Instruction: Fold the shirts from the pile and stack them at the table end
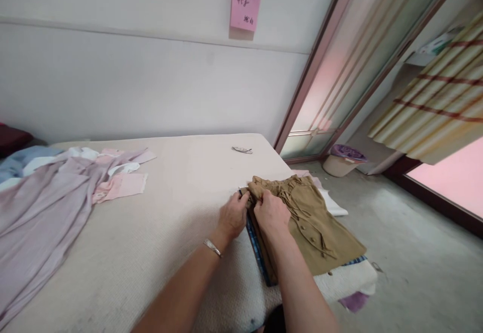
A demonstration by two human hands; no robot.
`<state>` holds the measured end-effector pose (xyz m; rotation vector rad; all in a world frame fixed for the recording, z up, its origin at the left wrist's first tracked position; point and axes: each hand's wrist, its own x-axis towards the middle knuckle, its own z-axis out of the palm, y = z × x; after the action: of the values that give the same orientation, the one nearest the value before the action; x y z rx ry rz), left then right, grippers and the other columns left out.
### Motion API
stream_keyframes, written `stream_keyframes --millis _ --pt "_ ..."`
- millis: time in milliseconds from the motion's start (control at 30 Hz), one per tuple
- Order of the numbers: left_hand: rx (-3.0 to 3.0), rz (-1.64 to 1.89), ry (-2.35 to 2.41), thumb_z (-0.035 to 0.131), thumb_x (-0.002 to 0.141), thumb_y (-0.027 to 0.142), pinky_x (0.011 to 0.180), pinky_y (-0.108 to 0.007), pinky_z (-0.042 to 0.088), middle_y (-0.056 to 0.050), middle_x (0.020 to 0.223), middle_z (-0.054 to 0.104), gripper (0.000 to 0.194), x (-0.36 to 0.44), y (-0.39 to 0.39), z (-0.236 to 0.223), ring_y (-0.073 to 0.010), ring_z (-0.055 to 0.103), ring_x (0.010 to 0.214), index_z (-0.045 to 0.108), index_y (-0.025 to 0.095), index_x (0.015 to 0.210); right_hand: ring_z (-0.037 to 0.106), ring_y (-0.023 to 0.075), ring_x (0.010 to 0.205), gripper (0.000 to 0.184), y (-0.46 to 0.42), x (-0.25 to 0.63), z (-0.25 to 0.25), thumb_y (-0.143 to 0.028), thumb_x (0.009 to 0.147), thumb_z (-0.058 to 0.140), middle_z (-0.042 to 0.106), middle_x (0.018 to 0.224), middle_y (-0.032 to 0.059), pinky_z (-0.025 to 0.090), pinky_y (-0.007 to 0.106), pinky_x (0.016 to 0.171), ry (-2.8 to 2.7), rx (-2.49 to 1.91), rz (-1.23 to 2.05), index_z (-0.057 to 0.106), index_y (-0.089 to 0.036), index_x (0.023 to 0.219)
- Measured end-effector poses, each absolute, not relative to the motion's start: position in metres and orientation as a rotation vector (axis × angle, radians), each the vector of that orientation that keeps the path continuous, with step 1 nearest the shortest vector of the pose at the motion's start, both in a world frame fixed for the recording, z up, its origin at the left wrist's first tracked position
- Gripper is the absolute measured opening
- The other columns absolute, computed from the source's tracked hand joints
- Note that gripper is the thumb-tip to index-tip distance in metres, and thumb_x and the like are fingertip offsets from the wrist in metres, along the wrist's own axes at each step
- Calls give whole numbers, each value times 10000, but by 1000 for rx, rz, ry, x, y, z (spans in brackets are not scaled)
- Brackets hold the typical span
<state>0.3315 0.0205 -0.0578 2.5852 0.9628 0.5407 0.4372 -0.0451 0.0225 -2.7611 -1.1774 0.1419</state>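
Note:
A khaki-brown garment point(320, 232) with a gathered waist, long drawstring ties and a few buttons lies at the table's right end; whether it is shorts or a skirt I cannot tell. My left hand point(234, 216), a silver bracelet on its wrist, pinches cloth at the garment's upper left edge. Just right of it, my right hand point(270, 212) is closed on the waistband corner. Beneath is a blue checked cloth point(256, 250), showing along the left side and at the lower right corner. The fingertips are partly hidden in the folds.
A lilac garment point(45, 207) is heaped on the left of the white-covered table point(181, 182), beside pink cloth point(124, 186). A small dark-and-clear object point(242, 149) lies near the back edge. On the floor right of the table stands a bin point(341, 162) with a purple liner.

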Motion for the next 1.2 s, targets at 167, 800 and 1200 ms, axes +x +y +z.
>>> stream_keyframes --millis 167,800,1200 --pt "2715 489 903 394 986 233 865 -357 506 -107 1123 583 312 332 12 -70 -229 580 983 586 207 1230 719 269 911 284 -44 428 22 -305 920 480 727 974 130 510 337 756 -1329 -2696 125 600 -200 1156" --pt "2631 -132 1347 377 987 211 803 -380 520 -100 1086 647 196 102 -19 -9 -244 672 929 554 193 1070 726 262 928 192 -51 298 -18 -203 986 456 725 930 150 502 326 778 -2109 -2279 286 623 -154 1065" --pt "2336 -176 1849 518 936 258 821 -388 526 -159 1079 694 220 21 8 10 -271 701 968 608 165 1114 731 301 862 353 -52 264 -51 -418 1030 314 732 871 114 450 346 663 -2294 -2215 586 586 -211 944"
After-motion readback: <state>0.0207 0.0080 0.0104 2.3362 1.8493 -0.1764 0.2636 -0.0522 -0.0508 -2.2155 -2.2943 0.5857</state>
